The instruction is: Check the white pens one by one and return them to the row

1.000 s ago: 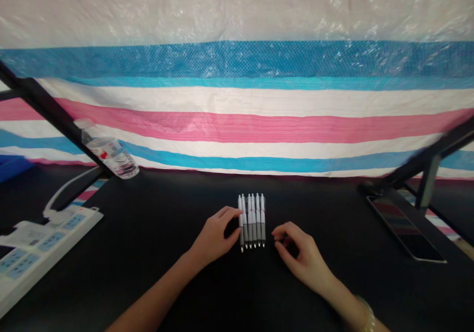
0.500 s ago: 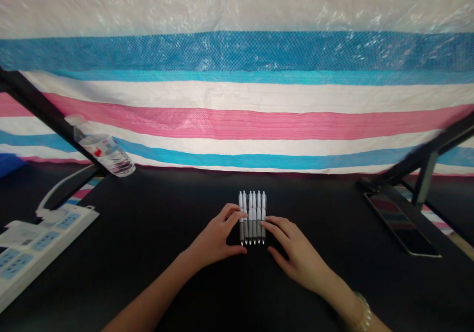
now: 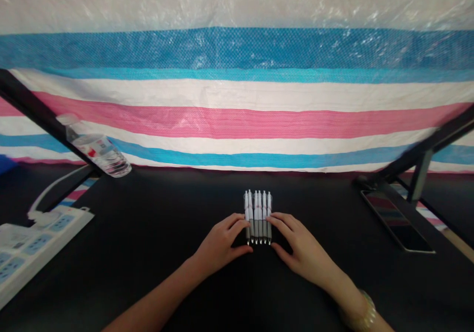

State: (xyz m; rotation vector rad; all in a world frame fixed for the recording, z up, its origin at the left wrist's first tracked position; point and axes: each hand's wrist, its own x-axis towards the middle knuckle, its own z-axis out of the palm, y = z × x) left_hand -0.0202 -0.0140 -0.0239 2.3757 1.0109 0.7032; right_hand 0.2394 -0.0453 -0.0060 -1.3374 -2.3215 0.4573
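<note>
Several white pens with grey grips [image 3: 258, 218] lie side by side on the black table, push buttons at the far end and tips toward me. A narrow gap shows between the second and third pens from the left. My left hand [image 3: 224, 240] rests at the row's left side, its fingertips on the outermost pen and its thumb near the tips. On the opposite side, my right hand [image 3: 299, 245] touches the rightmost pen with its fingertips, thumb below near the tip. Both hands have fingers and thumb spread apart, and neither lifts a pen.
A white power strip [image 3: 40, 248] with a plug lies at the left. Behind it a clear water bottle [image 3: 107, 156] leans by a black bar. At the right lies a phone [image 3: 398, 223] beside another black support [image 3: 418, 174]. A striped plastic sheet [image 3: 237, 124] hangs behind the table.
The row of pens has slid a little to the right, both hands moving with it. My left fingers sit slightly lower along the outermost pen. The view has shifted slightly.
</note>
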